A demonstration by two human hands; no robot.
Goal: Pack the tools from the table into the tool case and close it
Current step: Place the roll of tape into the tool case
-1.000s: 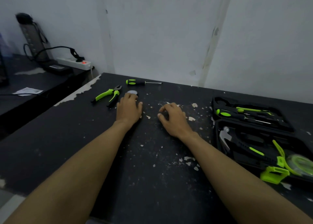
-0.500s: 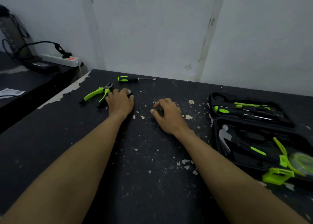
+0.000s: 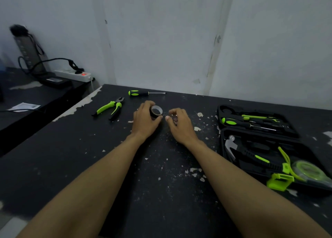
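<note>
My left hand (image 3: 144,122) grips a black tape roll (image 3: 156,111), lifted and tilted so its hole faces me. Just right of it, my right hand (image 3: 181,126) hovers with curled fingers; whether it holds anything is unclear. Green-handled pliers (image 3: 111,107) and a green-and-black screwdriver (image 3: 142,93) lie on the black table (image 3: 89,156) at the far left. The open black tool case (image 3: 221,137) sits at the right. In it are a hammer (image 3: 231,146), a screwdriver (image 3: 233,121) and a green tape measure (image 3: 305,171).
A lower side table (image 3: 27,94) at the left carries a white power strip (image 3: 73,75), cables and a sheet of paper (image 3: 23,106). The wall stands right behind the table. White paint flakes are scattered over the tabletop. The case's green latch (image 3: 279,181) sticks out toward me.
My left hand closed on the tape roll, lifted it off the table and brought it right toward my right hand. The right hand has risen slightly, fingers curled.
</note>
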